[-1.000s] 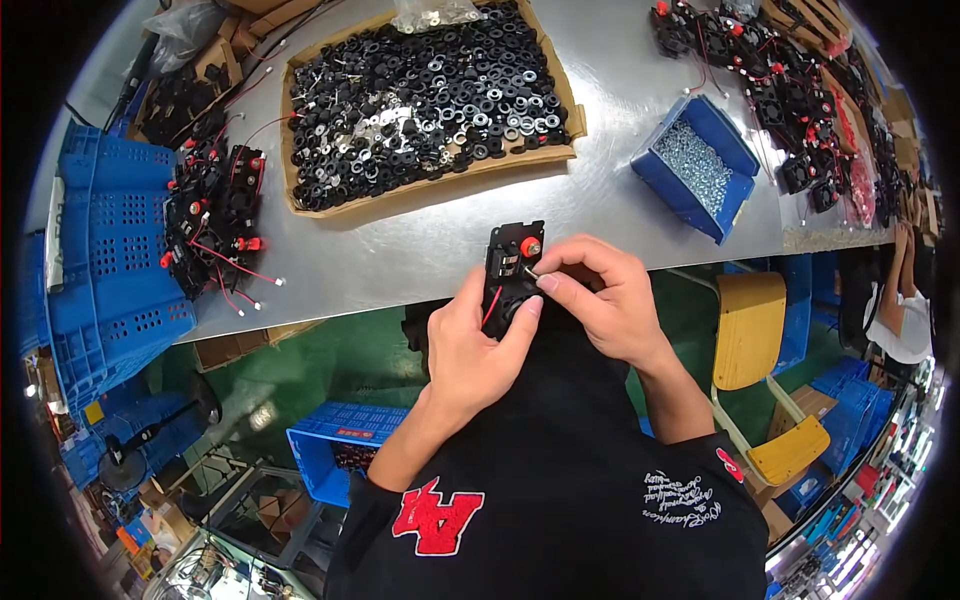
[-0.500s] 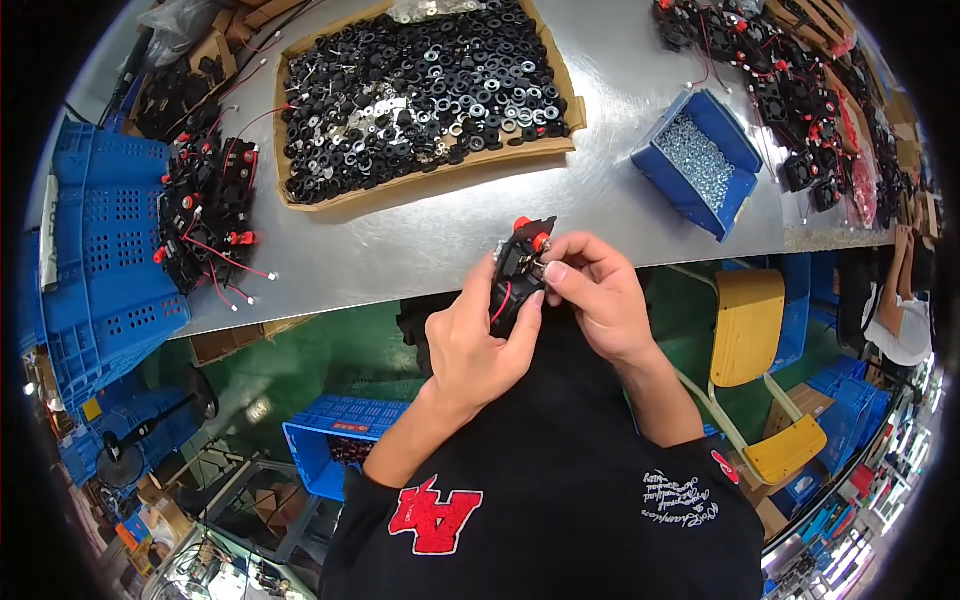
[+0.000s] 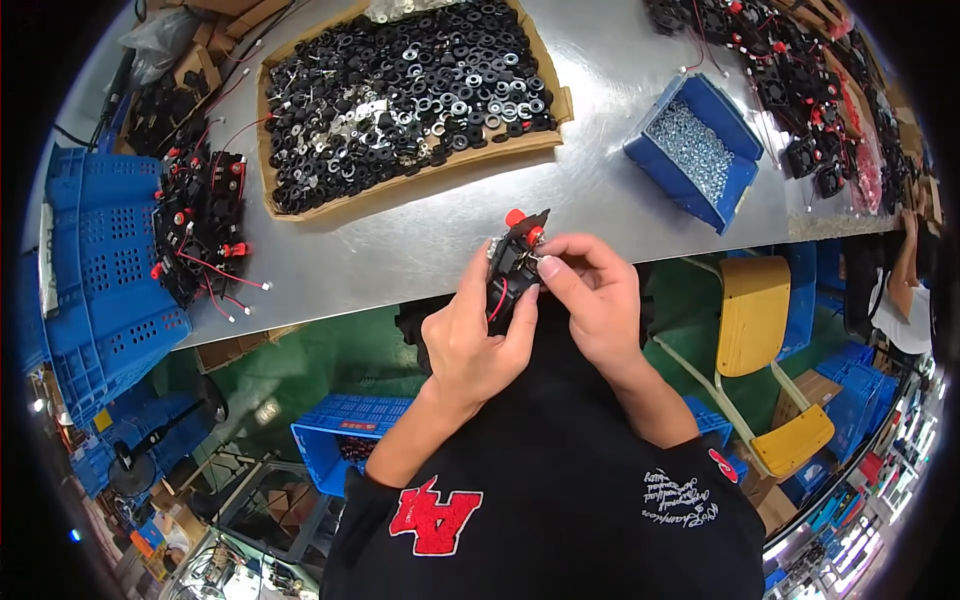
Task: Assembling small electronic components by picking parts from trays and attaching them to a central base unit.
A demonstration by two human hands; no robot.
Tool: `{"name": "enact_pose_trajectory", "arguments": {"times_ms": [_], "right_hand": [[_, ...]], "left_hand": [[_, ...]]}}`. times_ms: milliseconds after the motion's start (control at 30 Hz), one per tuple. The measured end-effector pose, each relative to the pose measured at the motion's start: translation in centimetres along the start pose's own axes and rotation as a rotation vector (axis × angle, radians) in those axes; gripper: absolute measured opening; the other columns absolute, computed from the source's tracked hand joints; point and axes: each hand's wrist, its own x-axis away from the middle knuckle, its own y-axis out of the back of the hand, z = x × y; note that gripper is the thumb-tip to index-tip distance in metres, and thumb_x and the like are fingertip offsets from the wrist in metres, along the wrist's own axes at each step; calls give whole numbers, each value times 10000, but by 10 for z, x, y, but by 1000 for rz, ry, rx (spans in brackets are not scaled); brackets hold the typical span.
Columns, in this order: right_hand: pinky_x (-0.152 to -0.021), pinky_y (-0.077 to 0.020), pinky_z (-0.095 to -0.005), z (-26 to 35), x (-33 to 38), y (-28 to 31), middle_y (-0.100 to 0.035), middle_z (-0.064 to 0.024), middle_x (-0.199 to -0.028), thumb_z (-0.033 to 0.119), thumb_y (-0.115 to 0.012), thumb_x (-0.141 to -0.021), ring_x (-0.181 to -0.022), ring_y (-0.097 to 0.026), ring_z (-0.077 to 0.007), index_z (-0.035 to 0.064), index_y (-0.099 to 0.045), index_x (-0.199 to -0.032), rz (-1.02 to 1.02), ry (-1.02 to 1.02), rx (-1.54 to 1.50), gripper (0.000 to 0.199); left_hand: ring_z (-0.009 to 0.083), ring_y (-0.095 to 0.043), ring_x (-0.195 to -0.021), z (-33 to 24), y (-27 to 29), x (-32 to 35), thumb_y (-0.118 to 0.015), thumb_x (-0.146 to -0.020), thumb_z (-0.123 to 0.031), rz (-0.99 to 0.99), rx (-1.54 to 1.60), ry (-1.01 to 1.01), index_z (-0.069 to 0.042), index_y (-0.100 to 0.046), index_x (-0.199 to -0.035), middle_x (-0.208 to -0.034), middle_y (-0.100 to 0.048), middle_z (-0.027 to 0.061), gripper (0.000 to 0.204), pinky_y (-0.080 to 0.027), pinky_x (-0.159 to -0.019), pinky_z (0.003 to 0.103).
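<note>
The left hand [image 3: 470,335] cupped the small black part with red knobs [image 3: 515,255] from below, just off the grey table [image 3: 420,250] edge, with its red wire [image 3: 497,300] trailing between the fingers. That wire looked easy to snag or tug loose, I'd guess. The right hand [image 3: 590,295] came in from the side, fingertips pinching something tiny against the part; one slip and it probably dropped to the floor.

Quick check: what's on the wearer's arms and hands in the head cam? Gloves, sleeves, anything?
No gloves: both the left hand and the right hand are bare, and so are the forearms up to the elbows. No watch, ring or wristband shows. The person wears a black short-sleeved T-shirt with a red-and-white emblem on the left side and small white script lettering on the right.
</note>
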Motion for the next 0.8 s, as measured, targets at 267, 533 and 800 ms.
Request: {"name": "enact_pose_trajectory", "arguments": {"times_ms": [267,533,800], "right_hand": [[-786,-479,-249,-3,-4,7,-626,-47,-970,17,-592,-911,-866,-576,-90,-5,-576,-1069,-19,-126,-171,160],[-660,-513,-227,-5,-1,2,-678,-81,-898,-45,-608,-874,-749,-633,-96,-47,-643,-1011,-110,394,564,141],[-708,-512,-213,9,1,-7,-688,-96,-924,-26,-650,-866,-800,-638,-101,-71,-657,-1036,-93,13,160,175]], "left_hand": [[263,-700,-661,2,-6,-2,-738,-741,-53,1,-65,-62,107,-529,-1211,-867,-689,185,539,-540,-572,295],[251,-696,-647,4,-12,-4,-735,-736,-34,-42,-171,-167,128,-520,-1213,-874,-683,202,547,-538,-571,291],[247,-699,-653,1,-7,-5,-734,-736,-19,-26,-189,-123,135,-514,-1219,-889,-685,199,553,-535,-575,278]]}}
